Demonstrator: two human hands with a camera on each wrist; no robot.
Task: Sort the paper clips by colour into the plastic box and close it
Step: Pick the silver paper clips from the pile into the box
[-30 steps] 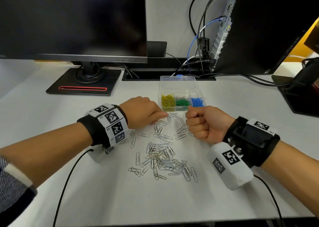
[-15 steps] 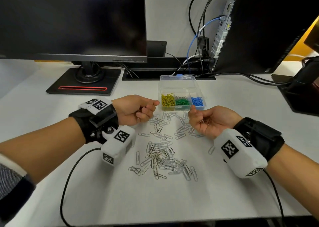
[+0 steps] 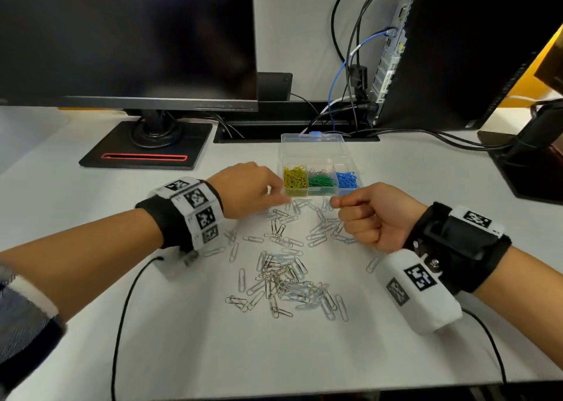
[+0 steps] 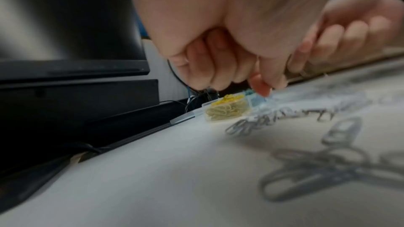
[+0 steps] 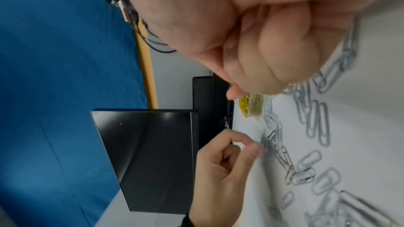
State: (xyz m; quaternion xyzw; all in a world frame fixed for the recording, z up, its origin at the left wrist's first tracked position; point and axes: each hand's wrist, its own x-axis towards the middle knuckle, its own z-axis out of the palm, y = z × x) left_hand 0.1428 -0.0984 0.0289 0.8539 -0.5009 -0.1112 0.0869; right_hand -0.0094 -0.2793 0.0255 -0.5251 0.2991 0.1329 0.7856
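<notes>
The clear plastic box (image 3: pixel 313 160) lies open behind the hands, its lid flat on the far side. It holds yellow (image 3: pixel 295 177), green (image 3: pixel 320 181) and blue clips (image 3: pixel 346 180) in separate compartments. Silver paper clips (image 3: pixel 283 281) are scattered on the white table in front of it. My left hand (image 3: pixel 285 199) is palm down by the box's near left corner, thumb and forefinger pinching silver clips (image 5: pixel 265 141) on the table. My right hand (image 3: pixel 335 202) is a fist just before the blue compartment, gripping silver clips mostly hidden inside it.
A monitor on a black stand (image 3: pixel 143 144) is at the back left. A computer case (image 3: pixel 457 50) with several cables (image 3: pixel 344 74) is at the back right. A dark object (image 3: pixel 533 156) sits at the right edge. Wrist camera cords trail across the near table.
Both hands had turned palm up half a second ago. They have rolled back over and moved forward to the clips just in front of the box.
</notes>
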